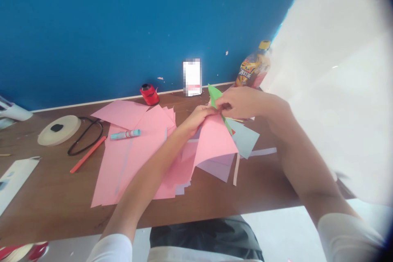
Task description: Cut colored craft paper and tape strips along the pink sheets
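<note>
Left hand (200,118): we saw it pinching the pink sheet (215,141) at its far edge.
Right hand (242,101): it curled against the green paper (214,93); whether it gripped, we could not tell.
Pink sheet: we found it right of the pink paper stack (144,163).
Yellow-capped bottle (248,69): it stood far right.

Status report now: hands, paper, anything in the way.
Left hand at top of pink sheet. Right hand at green paper; grips unclear. Pale blue sheet close by, possible snag.
</note>
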Tool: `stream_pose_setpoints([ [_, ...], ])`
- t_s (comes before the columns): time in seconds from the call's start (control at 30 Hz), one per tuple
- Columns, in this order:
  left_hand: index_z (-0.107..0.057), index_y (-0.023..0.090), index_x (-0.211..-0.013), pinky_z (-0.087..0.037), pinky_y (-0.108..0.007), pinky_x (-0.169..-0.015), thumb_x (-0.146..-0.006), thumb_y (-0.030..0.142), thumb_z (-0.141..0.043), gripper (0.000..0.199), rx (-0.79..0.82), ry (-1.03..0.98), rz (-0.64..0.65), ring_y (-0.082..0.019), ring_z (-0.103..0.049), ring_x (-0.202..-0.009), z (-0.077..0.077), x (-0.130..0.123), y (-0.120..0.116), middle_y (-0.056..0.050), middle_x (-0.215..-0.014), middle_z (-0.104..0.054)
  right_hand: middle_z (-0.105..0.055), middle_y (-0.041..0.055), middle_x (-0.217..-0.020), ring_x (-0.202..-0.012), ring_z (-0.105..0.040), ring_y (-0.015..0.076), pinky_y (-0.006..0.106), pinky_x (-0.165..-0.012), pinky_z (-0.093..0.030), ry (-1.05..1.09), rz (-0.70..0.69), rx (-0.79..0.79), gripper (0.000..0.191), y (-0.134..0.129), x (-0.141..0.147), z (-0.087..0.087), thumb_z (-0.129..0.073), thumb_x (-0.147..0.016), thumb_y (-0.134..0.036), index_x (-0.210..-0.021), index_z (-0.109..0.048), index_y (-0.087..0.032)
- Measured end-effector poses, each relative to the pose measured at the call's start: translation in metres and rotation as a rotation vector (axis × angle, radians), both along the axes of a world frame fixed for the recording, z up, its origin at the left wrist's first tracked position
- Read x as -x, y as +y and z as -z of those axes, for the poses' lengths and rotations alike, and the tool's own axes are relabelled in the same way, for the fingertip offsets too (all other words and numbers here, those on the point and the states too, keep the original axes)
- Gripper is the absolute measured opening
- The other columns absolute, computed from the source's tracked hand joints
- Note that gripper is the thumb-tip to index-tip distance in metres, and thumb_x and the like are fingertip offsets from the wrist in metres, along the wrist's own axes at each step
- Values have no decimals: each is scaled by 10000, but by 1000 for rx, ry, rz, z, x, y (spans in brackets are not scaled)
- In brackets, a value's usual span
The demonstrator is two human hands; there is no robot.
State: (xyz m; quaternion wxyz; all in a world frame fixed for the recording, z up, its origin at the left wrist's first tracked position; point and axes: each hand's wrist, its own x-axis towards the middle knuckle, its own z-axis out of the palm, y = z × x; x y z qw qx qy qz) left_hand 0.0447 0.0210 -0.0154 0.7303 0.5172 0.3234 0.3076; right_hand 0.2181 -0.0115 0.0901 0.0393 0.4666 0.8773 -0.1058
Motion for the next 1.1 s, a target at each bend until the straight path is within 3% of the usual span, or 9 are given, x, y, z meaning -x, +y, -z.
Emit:
stream_pose_setpoints([
  [0.3, -743, 99, -785, -487, -278, -665, -771, 226, -683, 141, 118, 51, 51, -141, -614, -653, -3, 3, 8, -80, -761, -713, -632, 65, -761, -708, -501, 181, 315, -629, -270, -10, -39, -61, 171, 6, 4, 14, -472, -819, -191, -717, -608, -188],
  [0.5, -723, 96, -811, -456, -281, -665, -738, 283, -738, 202, 11, 87, 89, -136, -586, -659, 1, 4, 9, -61, -753, -674, -641, 67, -804, -740, -524, 193, 316, -640, -286, -1, -28, -25, 168, 5, -3, 10, -469, -846, -220, -741, -599, -197],
  [0.57, -711, 112, -864, -432, -272, -669, -765, 344, -726, 253, -91, 94, 101, -133, -573, -693, -1, 7, 7, -52, -801, -666, -638, 55, -815, -737, -527, 188, 314, -645, -297, 19, -7, -12, 182, 1, -7, 5, -456, -876, -254, -764, -591, -204],
  [0.67, -680, 141, -851, -376, -251, -663, -848, 402, -623, 267, -421, 158, 127, -120, -522, -727, -14, 10, -1, -18, -817, -619, -631, 38, -827, -706, -527, 177, 304, -620, -302, 33, 107, 65, 195, -3, -14, -2, -462, -900, -335, -791, -576, -219],
  [0.8, -630, 155, -776, -291, -257, -621, -875, 310, -491, 231, -731, 369, 83, -119, -433, -690, -34, 10, -12, 11, -722, -519, -611, 26, -783, -650, -522, 166, 302, -583, -298, 30, 185, 174, 207, -3, -18, -6, -477, -892, -380, -783, -554, -222],
  [0.93, -605, 162, -750, -253, -270, -593, -857, 274, -467, 207, -794, 455, 77, -118, -390, -662, -38, 10, -14, 15, -687, -472, -605, 19, -774, -648, -520, 166, 302, -585, -295, 39, 145, 166, 207, 1, -16, -3, -493, -881, -394, -785, -559, -223],
  [1.1, -592, 160, -739, -264, -266, -598, -859, 298, -474, 218, -744, 437, -14, -118, -400, -655, -33, 13, -5, 8, -692, -481, -569, 18, -710, -662, -512, 191, 307, -600, -285, 80, 111, -21, 173, -1, -9, -1, -494, -880, -383, -859, -576, -232],
])
